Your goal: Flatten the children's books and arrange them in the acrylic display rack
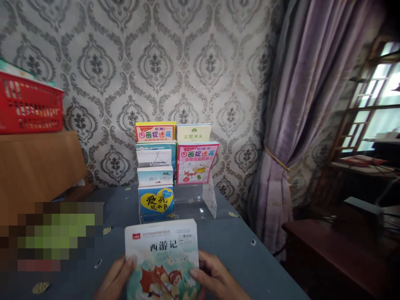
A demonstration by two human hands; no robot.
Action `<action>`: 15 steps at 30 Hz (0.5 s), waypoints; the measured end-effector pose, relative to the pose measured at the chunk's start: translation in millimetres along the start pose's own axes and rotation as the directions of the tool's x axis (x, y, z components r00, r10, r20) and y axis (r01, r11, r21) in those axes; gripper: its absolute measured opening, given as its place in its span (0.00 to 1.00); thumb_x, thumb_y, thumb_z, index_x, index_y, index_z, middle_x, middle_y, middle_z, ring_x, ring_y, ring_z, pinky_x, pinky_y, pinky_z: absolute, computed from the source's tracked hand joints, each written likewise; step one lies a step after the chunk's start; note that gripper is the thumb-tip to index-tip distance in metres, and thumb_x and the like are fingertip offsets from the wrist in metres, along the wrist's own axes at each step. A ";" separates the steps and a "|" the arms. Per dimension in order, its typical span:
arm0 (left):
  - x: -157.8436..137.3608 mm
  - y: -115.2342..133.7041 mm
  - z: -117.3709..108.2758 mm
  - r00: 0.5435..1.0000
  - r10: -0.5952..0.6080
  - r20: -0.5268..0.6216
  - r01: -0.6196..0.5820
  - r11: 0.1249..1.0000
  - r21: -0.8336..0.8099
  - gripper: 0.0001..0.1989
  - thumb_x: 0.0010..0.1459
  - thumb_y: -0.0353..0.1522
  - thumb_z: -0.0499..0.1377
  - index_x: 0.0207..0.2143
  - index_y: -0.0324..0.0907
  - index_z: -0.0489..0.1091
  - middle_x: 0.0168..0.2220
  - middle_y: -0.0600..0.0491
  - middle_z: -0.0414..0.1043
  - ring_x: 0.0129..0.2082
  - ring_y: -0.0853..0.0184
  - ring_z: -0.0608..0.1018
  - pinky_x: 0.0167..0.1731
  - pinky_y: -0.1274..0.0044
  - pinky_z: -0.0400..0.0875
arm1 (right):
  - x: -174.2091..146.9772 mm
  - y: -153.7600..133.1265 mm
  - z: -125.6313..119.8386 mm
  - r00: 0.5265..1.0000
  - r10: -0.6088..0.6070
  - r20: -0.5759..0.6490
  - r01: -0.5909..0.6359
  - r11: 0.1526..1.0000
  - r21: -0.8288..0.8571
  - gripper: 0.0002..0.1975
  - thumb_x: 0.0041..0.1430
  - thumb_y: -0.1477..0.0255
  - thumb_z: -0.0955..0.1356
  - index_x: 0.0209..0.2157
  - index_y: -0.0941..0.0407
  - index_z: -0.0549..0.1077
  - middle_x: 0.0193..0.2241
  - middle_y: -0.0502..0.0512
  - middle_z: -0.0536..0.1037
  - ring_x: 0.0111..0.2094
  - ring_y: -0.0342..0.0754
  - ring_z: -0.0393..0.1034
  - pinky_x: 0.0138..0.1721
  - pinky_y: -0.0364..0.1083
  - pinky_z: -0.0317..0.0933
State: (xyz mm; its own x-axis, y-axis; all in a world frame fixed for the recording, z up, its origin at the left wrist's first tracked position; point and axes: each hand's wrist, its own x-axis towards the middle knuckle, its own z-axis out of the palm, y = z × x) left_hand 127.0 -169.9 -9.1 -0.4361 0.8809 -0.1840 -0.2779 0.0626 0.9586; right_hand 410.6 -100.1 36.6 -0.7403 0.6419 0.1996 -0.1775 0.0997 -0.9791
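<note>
A pale green illustrated book [162, 258] is held upright between both hands, its front cover facing me; the lower part runs out of the frame. My left hand [117, 277] grips its left edge with the thumb at the front. On the right edge, my right hand [215, 275] has its thumb on the cover and its fingers behind. Just beyond stands a clear tiered book rack [209, 196]. Its left column carries several books, with a blue book [156, 203] bearing a yellow heart at the front. The right column holds a pink book [197, 162] and a pale green-yellow book [193, 133] behind it.
A blue-grey cloth [231, 246] covers the table. At the left, a red plastic basket [31, 104] rests on a cardboard box [40, 162], near a blurred-out patch. A purple curtain [300, 104] hangs to the right, beside a dark red wooden surface [331, 246].
</note>
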 end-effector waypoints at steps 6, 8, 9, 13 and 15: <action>-29.2 58.1 24.5 0.970 0.186 0.159 -0.206 0.971 0.123 0.22 0.47 0.36 0.72 0.46 0.45 0.78 0.50 0.49 0.80 0.64 0.51 0.70 0.63 0.67 0.64 | 0.5 -3.2 -3.7 0.999 0.027 -0.039 -0.028 0.999 -0.044 0.24 0.61 0.53 0.70 0.51 0.54 0.78 0.37 0.56 0.83 0.30 0.46 0.77 0.26 0.42 0.72; -32.3 74.4 35.6 0.942 0.195 0.274 -0.253 0.948 0.195 0.21 0.49 0.36 0.71 0.47 0.44 0.78 0.50 0.49 0.80 0.61 0.51 0.72 0.63 0.65 0.64 | -1.0 -6.0 -7.9 0.998 0.043 -0.056 -0.046 0.998 -0.050 0.23 0.61 0.54 0.70 0.51 0.55 0.78 0.38 0.57 0.83 0.31 0.47 0.77 0.26 0.43 0.73; -32.6 80.7 40.9 0.927 0.204 0.316 -0.279 0.936 0.213 0.21 0.50 0.35 0.70 0.48 0.44 0.78 0.50 0.49 0.80 0.60 0.52 0.73 0.63 0.65 0.63 | -2.1 -7.8 -10.6 0.997 0.047 -0.067 -0.051 0.997 -0.053 0.23 0.61 0.54 0.70 0.51 0.54 0.78 0.39 0.57 0.83 0.31 0.47 0.77 0.26 0.43 0.73; -30.4 97.0 58.7 0.882 0.187 0.433 -0.302 0.929 0.214 0.16 0.55 0.33 0.67 0.47 0.42 0.78 0.49 0.48 0.80 0.57 0.53 0.75 0.60 0.68 0.67 | -8.2 -16.7 -23.3 0.991 0.041 -0.128 -0.052 0.996 -0.078 0.22 0.61 0.55 0.71 0.51 0.55 0.79 0.42 0.58 0.83 0.33 0.48 0.77 0.28 0.45 0.75; -27.3 102.0 66.1 0.863 0.165 0.478 -0.285 0.939 0.190 0.15 0.58 0.31 0.64 0.48 0.40 0.77 0.48 0.47 0.80 0.52 0.54 0.77 0.51 0.73 0.71 | -10.6 -21.2 -29.5 0.985 0.028 -0.173 -0.045 0.994 -0.098 0.23 0.60 0.55 0.71 0.51 0.55 0.79 0.44 0.58 0.82 0.33 0.48 0.78 0.29 0.45 0.75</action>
State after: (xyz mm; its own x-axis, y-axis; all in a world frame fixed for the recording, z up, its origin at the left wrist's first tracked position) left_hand 167.1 -156.5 108.1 -0.0128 0.9945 0.1038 0.0261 -0.1034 0.9943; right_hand 441.3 -86.7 54.1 -0.6220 0.7660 0.1624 -0.0793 0.1447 -0.9863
